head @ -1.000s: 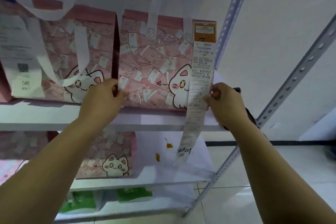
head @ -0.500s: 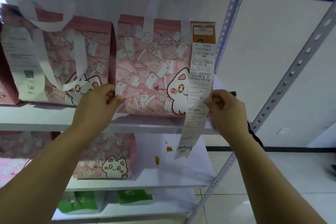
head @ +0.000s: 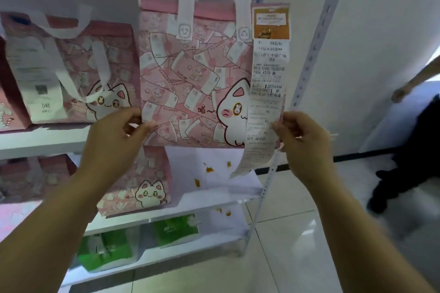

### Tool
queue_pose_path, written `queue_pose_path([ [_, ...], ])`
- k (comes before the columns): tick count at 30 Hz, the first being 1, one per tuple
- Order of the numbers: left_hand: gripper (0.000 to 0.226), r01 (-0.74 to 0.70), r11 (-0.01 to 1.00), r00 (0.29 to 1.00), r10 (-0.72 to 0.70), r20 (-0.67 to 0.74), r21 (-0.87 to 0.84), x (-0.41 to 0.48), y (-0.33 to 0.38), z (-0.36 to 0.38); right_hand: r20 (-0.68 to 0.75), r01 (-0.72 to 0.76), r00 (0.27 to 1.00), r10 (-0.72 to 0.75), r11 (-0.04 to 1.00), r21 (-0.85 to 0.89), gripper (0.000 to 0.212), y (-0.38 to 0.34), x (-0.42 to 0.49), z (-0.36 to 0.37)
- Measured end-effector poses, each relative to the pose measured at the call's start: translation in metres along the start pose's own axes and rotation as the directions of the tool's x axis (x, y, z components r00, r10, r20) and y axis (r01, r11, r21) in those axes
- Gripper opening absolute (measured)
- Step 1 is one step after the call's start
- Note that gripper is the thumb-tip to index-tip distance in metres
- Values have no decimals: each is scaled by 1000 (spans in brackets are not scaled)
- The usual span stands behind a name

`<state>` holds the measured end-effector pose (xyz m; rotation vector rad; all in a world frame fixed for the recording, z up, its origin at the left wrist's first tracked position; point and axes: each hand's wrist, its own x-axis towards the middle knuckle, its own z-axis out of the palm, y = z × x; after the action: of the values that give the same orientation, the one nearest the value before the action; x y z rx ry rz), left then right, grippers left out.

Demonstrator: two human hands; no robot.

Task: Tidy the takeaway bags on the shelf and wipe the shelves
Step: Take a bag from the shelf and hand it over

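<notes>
Pink cat bag (head: 195, 83) is held upright in front of the shelf (head: 35, 140), white handles (head: 188, 7) standing up. Whether its base touches the board cannot be told. The bag's lower left corner is pinched by the left grip (head: 116, 131), thumb on the front, fingers curled behind. Its lower right edge is pinched by the right grip (head: 302, 140), closed tight, thumb pressed on the printed receipt (head: 266, 93). The receipt is fixed at the bag's top right corner and hangs down past the bag's bottom edge.

Just left of the bag, a second cat bag (head: 78, 71) is seen on the same shelf, with a white slip (head: 35, 78) marked 046 on its front. Below the bag, a third cat bag (head: 140, 181) stands on the lower shelf (head: 204, 204); orange-brown stains (head: 209, 170) are seen on that board, right of the third bag. Further below the bag, green packs (head: 176, 228) are stored on the bottom level. Just right of the bag, a perforated grey post (head: 309, 54) runs down to the tiled floor (head: 285, 245). Well to the right of the bag, another person's arm (head: 414, 81) is partly seen, blurred.
</notes>
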<state>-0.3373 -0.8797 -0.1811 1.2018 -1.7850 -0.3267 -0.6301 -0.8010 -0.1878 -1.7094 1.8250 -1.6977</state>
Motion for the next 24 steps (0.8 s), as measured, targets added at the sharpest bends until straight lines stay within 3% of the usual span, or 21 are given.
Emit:
queue_pose_path([
  [9, 11, -62, 990, 989, 78, 126, -129, -67, 54, 23, -179, -83, 982, 64, 991, -103, 9, -17, -97, -90],
  [18, 18, -210, 937, 936, 274, 218, -279, -96, 163, 113, -395, -152, 917, 62, 968, -200, 18, -8, -148, -226],
  [24, 16, -257, 891, 906, 357, 227, -375, -117, 240, 185, -457, -150, 890, 14, 953, -264, 27, 13, -165, -318],
])
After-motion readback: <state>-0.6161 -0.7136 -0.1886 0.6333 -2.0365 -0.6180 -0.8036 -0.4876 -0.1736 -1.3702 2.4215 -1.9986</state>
